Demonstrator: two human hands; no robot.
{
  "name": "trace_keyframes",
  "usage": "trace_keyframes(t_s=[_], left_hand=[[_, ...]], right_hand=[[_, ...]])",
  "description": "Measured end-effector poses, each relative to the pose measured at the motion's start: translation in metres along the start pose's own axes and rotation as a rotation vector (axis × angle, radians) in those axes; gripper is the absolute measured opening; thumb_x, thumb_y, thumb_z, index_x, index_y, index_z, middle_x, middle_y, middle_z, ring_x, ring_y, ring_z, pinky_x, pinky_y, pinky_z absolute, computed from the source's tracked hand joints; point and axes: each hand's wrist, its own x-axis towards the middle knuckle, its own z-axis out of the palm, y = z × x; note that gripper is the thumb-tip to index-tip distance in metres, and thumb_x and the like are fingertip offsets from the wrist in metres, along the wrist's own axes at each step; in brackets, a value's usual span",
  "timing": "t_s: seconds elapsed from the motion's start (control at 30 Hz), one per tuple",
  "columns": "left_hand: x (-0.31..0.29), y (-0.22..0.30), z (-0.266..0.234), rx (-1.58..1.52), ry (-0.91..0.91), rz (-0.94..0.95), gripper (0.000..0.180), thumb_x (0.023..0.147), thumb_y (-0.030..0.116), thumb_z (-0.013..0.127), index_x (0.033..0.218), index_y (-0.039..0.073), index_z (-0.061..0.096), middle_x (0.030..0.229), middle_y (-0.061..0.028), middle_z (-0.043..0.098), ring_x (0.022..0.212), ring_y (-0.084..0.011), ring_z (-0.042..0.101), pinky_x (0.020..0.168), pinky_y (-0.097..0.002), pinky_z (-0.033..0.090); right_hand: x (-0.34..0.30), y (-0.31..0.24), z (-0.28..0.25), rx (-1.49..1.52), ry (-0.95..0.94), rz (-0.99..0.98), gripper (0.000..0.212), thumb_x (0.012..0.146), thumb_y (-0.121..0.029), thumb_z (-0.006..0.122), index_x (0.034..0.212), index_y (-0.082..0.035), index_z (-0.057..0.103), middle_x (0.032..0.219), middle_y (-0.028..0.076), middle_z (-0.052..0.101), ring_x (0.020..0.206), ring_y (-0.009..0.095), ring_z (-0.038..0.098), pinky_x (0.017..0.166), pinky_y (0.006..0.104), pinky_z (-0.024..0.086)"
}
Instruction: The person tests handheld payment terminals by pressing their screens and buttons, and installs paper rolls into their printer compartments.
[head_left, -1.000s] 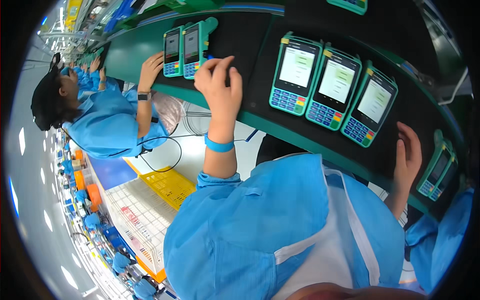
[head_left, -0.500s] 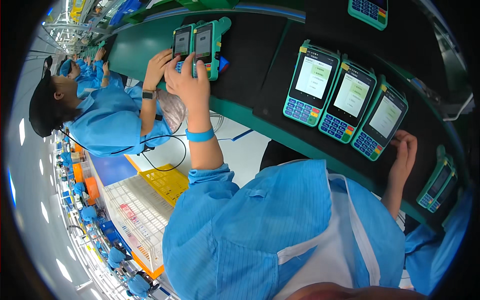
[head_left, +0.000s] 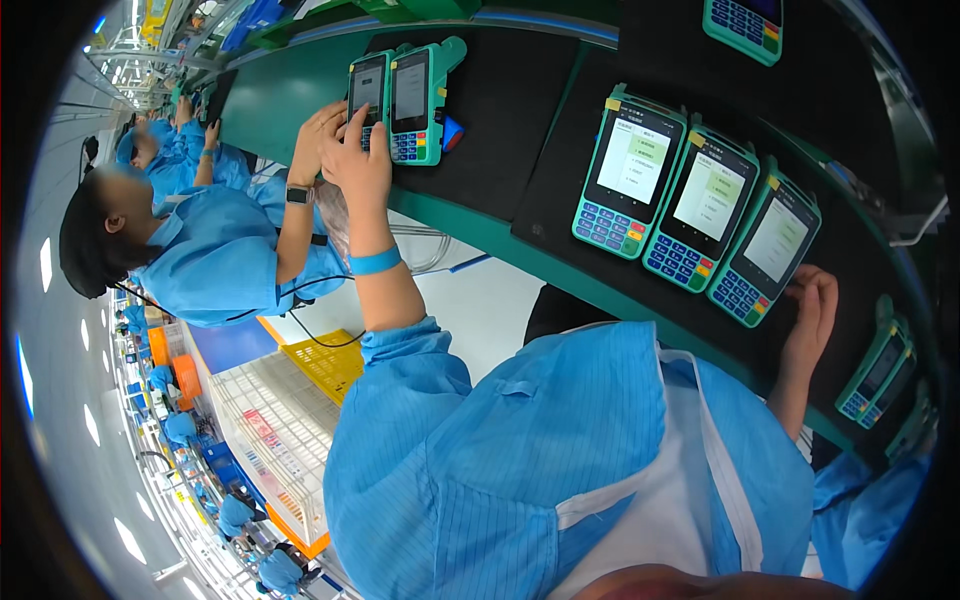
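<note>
Your unclenched left hand (head_left: pixel 350 160) covers the near end of the far-left payment terminal (head_left: pixel 368 88). Your right hand (head_left: pixel 814 312), loose and empty, flanks three more terminals (head_left: pixel 706 205).

Left hand (head_left: pixel 352 165), blue wristband (head_left: pixel 376 262), fingers over left terminal (head_left: pixel 368 85) of far-left pair; contact unclear | co-worker's hand (head_left: pixel 308 150) close beside | right hand (head_left: pixel 815 308) loosely curled at edge of rightmost terminal (head_left: pixel 766 248) of three, screens lit, side by side on black mat (head_left: pixel 500 115) | another terminal (head_left: pixel 742 28) top right.

Smooth plastic payment terminals (head_left: pixel 701 208), matt mat (head_left: pixel 508 112)
</note>
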Motion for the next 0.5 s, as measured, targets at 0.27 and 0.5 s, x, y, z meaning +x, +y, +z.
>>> trace_keyframes(t_s=[0.27,0.5], left_hand=[[0.010,0.046,-0.006,-0.111,-0.061,0.214,0.035,0.080,0.031,0.065,0.115,0.027,0.065,0.129,-0.0141,0.046,0.125,-0.0367,0.036,0.101,-0.0517,0.026],[0.017,0.048,-0.007,-0.111,-0.134,0.248,0.037,0.081,0.032,0.063,0.118,0.030,0.063,0.132,-0.0122,0.044,0.131,-0.0390,0.029,0.105,-0.0540,0.020]], right_hand=[[0.000,0.000,-0.002,-0.009,-0.004,-0.010,0.012,0.096,-0.015,0.044,0.091,-0.003,0.048,0.100,0.010,0.056,0.089,0.014,0.050,0.081,0.0269,0.042],[0.001,0.000,0.000,0.006,-0.010,-0.026,0.013,0.095,-0.015,0.045,0.092,-0.003,0.048,0.100,0.010,0.056,0.088,0.014,0.051,0.081,0.0264,0.042]])
